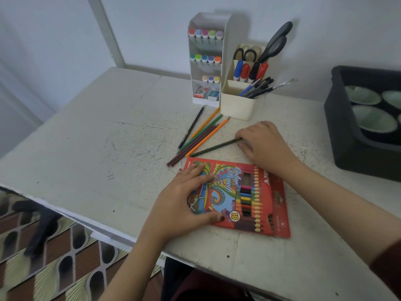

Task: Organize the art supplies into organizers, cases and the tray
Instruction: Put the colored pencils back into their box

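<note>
Fingertips [239,135] of the right hand [263,143] pinch the dark green pencil [214,147] just beyond the red pencil box [249,198]. The left hand [184,198] presses flat on that box, fingers spread. Several loose pencils [201,135] beyond the box remain uncased. The organizers [206,59] farther behind look filled, as does the tray [347,137] to the box's right.

- Two organizers are counted: one white tiered organizer [225,51] and one cream organizer [237,107].
- Thirteen pastel markers [205,33] are counted in the white unit: five, five and three per tier.
- Two small boxes [206,93] are counted in its bottom tier.
- Four thick markers [245,71] and two pairs of scissors [273,43] are counted in the cream unit.
- At least six loose coloured pencils [201,132] are counted on the bench [86,137].
- One pencil box [230,192] is counted.
- One black tray [347,148] is counted, with four round cups [375,118] visible.
</note>
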